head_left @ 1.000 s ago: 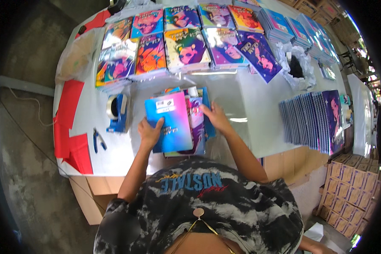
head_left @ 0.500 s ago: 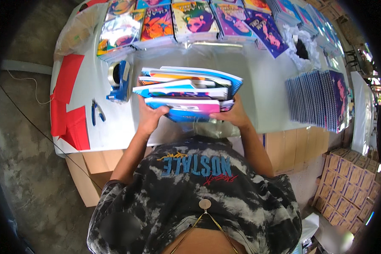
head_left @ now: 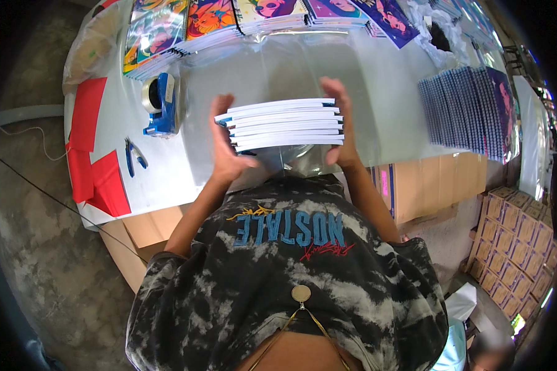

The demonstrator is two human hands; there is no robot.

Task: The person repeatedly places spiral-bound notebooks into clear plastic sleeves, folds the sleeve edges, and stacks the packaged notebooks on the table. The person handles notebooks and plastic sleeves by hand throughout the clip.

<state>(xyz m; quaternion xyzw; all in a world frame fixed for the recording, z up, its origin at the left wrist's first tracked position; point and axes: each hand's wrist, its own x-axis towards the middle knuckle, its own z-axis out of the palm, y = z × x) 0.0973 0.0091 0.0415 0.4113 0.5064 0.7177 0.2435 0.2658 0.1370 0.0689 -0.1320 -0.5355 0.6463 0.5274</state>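
Between my two hands stands a stack of spiral notebooks (head_left: 284, 125), its white page edges facing up and fairly level. My left hand (head_left: 224, 145) presses the left end, with fingers stretched along it and thumb toward me. My right hand (head_left: 345, 127) presses the right end, fingers extended past the far side and thumb near the closest notebook. Bits of blue cover show at the stack's left end. The covers are mostly hidden, as is the stack's lower edge.
Left of the stack are a blue tape dispenser (head_left: 161, 105), blue-handled cutters (head_left: 134, 157) and red sheets (head_left: 108, 184). Piles of colourful notebooks (head_left: 210, 26) line the far side. A long row of spiral notebooks (head_left: 461, 114) stands at right, near crumpled clear plastic (head_left: 447, 52).
The fanned, uneven notebooks are now gathered into a tighter stack with page edges up. My hands have shifted from gripping the near corners to flanking its ends. The view has shifted slightly.
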